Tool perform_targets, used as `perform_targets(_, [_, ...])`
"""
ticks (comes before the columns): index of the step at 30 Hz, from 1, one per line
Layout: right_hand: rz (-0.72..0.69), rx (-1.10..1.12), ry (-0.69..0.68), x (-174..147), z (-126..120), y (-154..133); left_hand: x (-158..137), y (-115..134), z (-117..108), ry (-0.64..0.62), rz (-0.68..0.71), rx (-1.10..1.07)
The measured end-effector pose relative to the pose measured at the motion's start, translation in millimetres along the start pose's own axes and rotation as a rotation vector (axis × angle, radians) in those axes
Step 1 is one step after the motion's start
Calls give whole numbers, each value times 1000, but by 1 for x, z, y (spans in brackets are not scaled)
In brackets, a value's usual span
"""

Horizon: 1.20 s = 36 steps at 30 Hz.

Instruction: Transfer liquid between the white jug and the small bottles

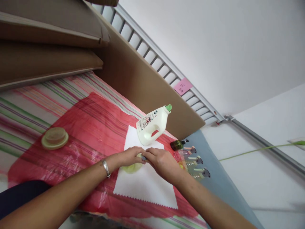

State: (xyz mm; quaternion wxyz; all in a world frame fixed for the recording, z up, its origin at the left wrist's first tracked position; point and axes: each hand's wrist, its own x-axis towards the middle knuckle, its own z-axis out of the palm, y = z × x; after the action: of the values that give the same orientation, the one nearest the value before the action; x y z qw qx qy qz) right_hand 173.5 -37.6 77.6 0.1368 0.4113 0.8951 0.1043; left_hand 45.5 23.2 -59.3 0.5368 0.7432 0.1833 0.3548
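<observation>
My left hand (132,156), with a silver bracelet on the wrist, is closed around the upper part of a clear bottle (132,168) holding yellow-green liquid. My right hand (164,162) meets it from the other side, fingers closed at the bottle's small grey top (143,157), most of which the fingers cover. Under the bottle lies a white cloth (147,189) with zigzag edges. Just beyond my hands, a white detergent jug (156,122) with a green cap stands at the cloth's far edge.
Several pump bottles, one dark green (176,145), stand to the right. A round lidded container (55,138) rests at left on the red plastic sheet (95,133) over a striped cloth. Brown cushions (47,60) and a board (133,73) border the back, before a radiator (150,57).
</observation>
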Motion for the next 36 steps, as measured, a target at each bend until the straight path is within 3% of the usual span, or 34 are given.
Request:
perform_targets(4, [231,304,308,-28,8,-19,-1,0,-3,-19,-7,-58])
perform_targets(7, [559,564,528,-49,46,-38,-2,1,-5,-38,-39,-35])
perform_targets(11, [854,867,634,-46,103,-54,-6,-1,-4,-52,-18,-14])
perform_targets(13, [867,1017,669,-33,114,-57,-10,-4,-1,-41,7,-9])
perform_targets(16, [841,1200,674,-12,112,-57,-15,-9,3,9,-13,-8])
perform_targets(23, [893,1386,654,5,104,-54,-18,-19,6,16,-83,-103])
perform_targets(30, [993,1247,778,16,116,-57,-18,-24,8,21,-85,-98])
perform_targets(36, [1048,1195,788,16,121,-58,-17,-27,11,23,-80,-50])
